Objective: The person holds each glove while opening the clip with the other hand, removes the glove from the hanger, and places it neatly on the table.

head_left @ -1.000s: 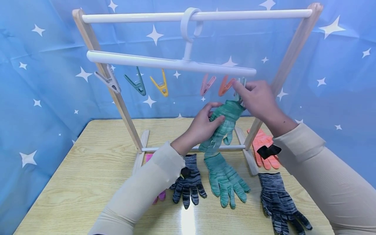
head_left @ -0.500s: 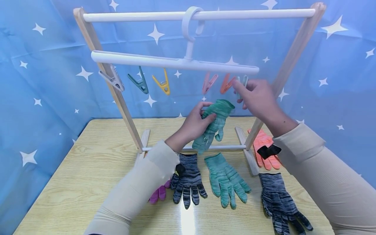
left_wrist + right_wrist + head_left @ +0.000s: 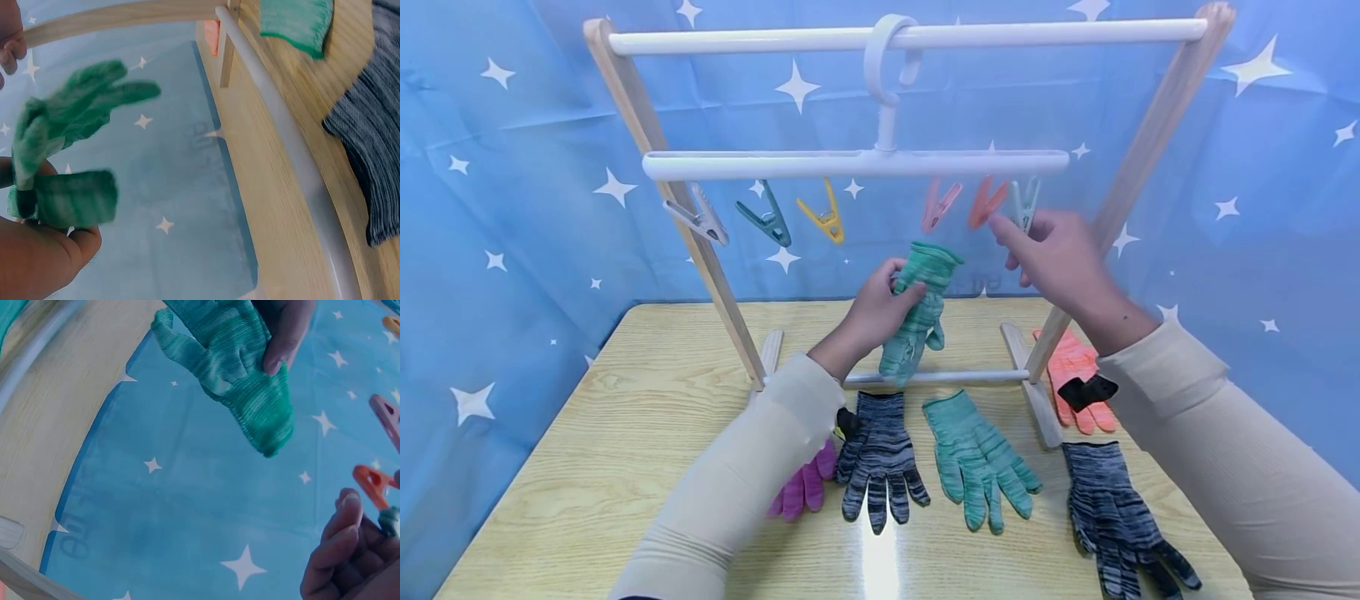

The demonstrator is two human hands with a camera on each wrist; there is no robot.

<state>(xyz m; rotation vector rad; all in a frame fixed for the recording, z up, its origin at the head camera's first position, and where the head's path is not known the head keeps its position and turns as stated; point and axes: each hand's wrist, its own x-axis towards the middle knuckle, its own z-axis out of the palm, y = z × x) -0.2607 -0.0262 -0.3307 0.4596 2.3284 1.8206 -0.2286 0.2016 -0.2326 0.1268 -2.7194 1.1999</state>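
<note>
My left hand grips a green knit glove by its palm part, thumb in front, with the cuff upward. In the left wrist view the glove's cuff stands out past the fingers. My right hand is just below a pale teal clip at the hanger's right end, its fingers loosely bent. The right wrist view shows its fingertips close beside that clip; whether they touch is hidden. Orange and pink clips hang to the left. All clips hang below the white hanger.
A wood-sided rack with a white top bar carries the hanger. Yellow, green and grey clips hang left. On the table lie another green glove, striped gloves, a purple glove and an orange glove.
The green glove came away from the teal clip, and my left hand carried it left and slightly up. The hanger swung from tilted to level. My right hand stayed near the clip, its grip loosened.
</note>
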